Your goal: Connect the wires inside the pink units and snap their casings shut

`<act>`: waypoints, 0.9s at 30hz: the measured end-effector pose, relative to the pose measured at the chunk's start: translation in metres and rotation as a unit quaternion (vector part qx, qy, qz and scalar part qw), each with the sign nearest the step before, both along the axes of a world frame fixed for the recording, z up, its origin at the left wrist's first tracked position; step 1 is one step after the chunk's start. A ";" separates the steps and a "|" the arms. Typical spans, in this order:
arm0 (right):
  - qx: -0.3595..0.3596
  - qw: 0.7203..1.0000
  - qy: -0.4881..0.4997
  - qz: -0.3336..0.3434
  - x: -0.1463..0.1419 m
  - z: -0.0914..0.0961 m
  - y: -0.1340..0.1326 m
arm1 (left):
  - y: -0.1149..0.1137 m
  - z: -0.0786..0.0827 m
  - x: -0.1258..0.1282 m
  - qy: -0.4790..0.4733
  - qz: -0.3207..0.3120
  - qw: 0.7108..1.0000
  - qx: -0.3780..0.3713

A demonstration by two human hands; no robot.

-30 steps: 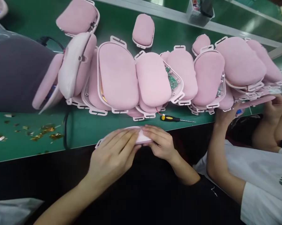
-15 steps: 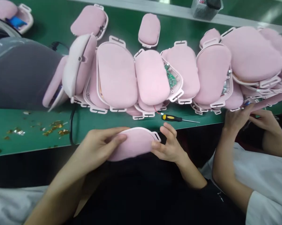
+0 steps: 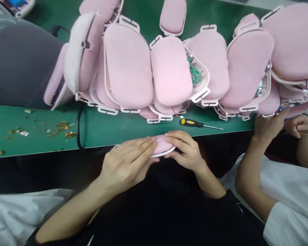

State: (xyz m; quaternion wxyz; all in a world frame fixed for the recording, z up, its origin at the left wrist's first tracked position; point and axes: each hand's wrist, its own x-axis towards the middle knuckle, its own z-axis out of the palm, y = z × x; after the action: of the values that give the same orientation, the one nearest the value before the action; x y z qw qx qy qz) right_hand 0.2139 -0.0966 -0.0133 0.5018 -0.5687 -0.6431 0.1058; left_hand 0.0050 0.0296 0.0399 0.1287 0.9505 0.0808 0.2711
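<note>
Just off the table's front edge, I hold a rounded pink padded case with a pale rim between both hands. My left hand is closed over its left part, fingers lying across the top and the thumb below. My right hand grips the right end, fingers above and thumb under the rim. Much of the case is hidden by my fingers. Beyond it, a black and yellow screwdriver lies on the green table, close to a pile of similar pink cases.
Some piled cases stand partly open, one showing a green circuit board. At left are a large dark grey object, a black cable and gold foil scraps. A co-worker's hands work at the right.
The held case has turned over from its earlier tilt, so its rim now faces me. My right hand has gone from loosely spread to gripping its end. The view has shifted slightly.
</note>
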 end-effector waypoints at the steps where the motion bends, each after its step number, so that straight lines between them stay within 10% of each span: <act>1: 0.008 1.000 0.003 0.006 0.002 -0.001 0.000 | -0.002 -0.001 0.001 -0.008 0.008 1.000 0.004; 12: 0.059 0.998 0.009 -0.036 0.004 -0.013 0.010 | -0.016 -0.003 0.020 -0.046 0.069 0.996 0.042; 18: 0.041 0.999 0.028 -0.017 0.014 -0.014 0.006 | 0.015 0.004 -0.002 0.058 0.028 0.998 -0.001; 27: 0.022 0.993 -0.106 -0.049 -0.016 0.026 -0.008 | 0.005 -0.003 -0.028 -0.087 0.021 0.985 -0.149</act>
State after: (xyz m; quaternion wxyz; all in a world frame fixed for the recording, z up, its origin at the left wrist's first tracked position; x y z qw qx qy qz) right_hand 0.1982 -0.1051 0.0129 0.4478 -0.5962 -0.6663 0.0066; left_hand -0.0230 0.0342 0.0366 0.2701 0.8914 0.1288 0.3403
